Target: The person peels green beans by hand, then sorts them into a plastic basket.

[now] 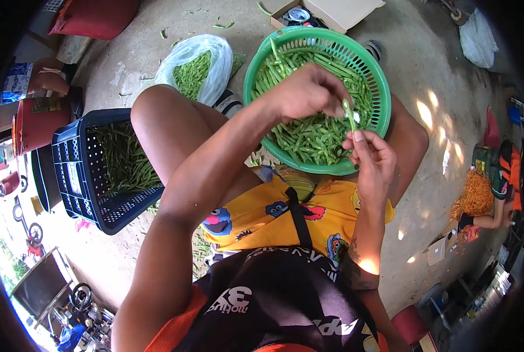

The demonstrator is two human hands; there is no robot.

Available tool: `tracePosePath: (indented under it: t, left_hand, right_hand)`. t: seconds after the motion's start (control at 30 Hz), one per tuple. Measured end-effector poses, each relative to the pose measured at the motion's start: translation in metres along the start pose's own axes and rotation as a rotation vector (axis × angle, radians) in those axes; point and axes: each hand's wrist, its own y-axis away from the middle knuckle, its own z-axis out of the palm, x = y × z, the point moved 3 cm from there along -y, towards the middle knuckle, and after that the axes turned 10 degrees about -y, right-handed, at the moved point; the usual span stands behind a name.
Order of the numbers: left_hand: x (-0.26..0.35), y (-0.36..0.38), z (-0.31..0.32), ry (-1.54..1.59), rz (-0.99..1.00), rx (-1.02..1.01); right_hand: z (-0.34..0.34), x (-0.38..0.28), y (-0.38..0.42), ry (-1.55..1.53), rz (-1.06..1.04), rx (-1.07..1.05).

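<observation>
Over a green plastic basket point(385, 100), my left hand point(312, 94) is closed, with its fingertips at the upper part of a green bean point(349, 111). My right hand point(372, 157) pinches the lower end of that bean between thumb and fingers. A small bright white patch shows beside the bean; I cannot make out what it is. The basket sits between my legs. It holds many green beans point(314, 141), longer pods toward the back left and shorter pieces nearer the front.
A clear plastic bag point(221, 56) of small green pieces stands left of the basket. Beyond my left knee, a dark blue crate point(68, 170) holds darker pods. An open cardboard box point(347, 14) lies behind the basket. At far right, a person's arm point(491, 220) is near an orange heap point(472, 193).
</observation>
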Motion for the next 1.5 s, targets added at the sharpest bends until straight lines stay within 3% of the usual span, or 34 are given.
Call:
tracePosePath:
  t: [0.13,0.27,0.53,0.77,0.83,0.87,0.93,1.07,1.13,1.27,1.33,1.43,1.5]
  left_hand:
    - [0.003,0.001,-0.018,0.024,-0.001,0.049]
    - [-0.006,-0.003,0.006,0.007,0.021,-0.075]
    - [0.001,-0.001,0.013,0.003,-0.003,-0.137]
    - [0.001,0.002,-0.022,0.0,0.004,0.065]
    - [0.016,0.013,-0.018,-0.744,0.188,0.262]
    - [0.014,0.014,-0.014,-0.742,0.189,0.26]
    - [0.003,0.016,-0.005,-1.316,0.21,0.243]
    - [0.009,0.02,-0.011,-1.298,0.206,0.277]
    - [0.011,0.019,-0.024,-1.215,0.24,0.347]
    - [0.024,0.025,-0.047,-0.993,0.241,0.529]
    - [0.026,0.026,-0.052,-0.992,0.218,0.535]
    - [0.022,0.028,-0.057,-0.968,0.148,0.563]
    - [0.022,0.029,-0.058,-0.955,0.201,0.558]
  right_hand:
    - [-0.005,0.005,-0.003,-0.002,0.036,0.022]
    - [0.0,0.007,-0.005,0.011,0.063,0.006]
    - [0.004,0.009,-0.004,-0.013,-0.018,-0.029]
    - [0.0,0.006,-0.004,0.042,-0.032,-0.007]
    - [-0.007,0.008,-0.012,0.188,-0.129,0.004]
    - [-0.012,0.008,-0.017,0.19,-0.128,0.005]
    - [-0.016,0.002,-0.026,0.402,-0.203,0.052]
    - [0.0,-0.022,-0.042,0.573,-0.376,0.075]
    - [0.003,-0.022,-0.057,0.607,-0.356,0.057]
    - [0.021,-0.016,-0.104,0.711,-0.455,-0.085]
    - [0.035,-0.006,-0.127,0.874,-0.623,-0.189]
    - [0.047,0.009,-0.149,1.107,-0.599,-0.285]
    - [0.049,0.009,-0.15,1.161,-0.58,-0.278]
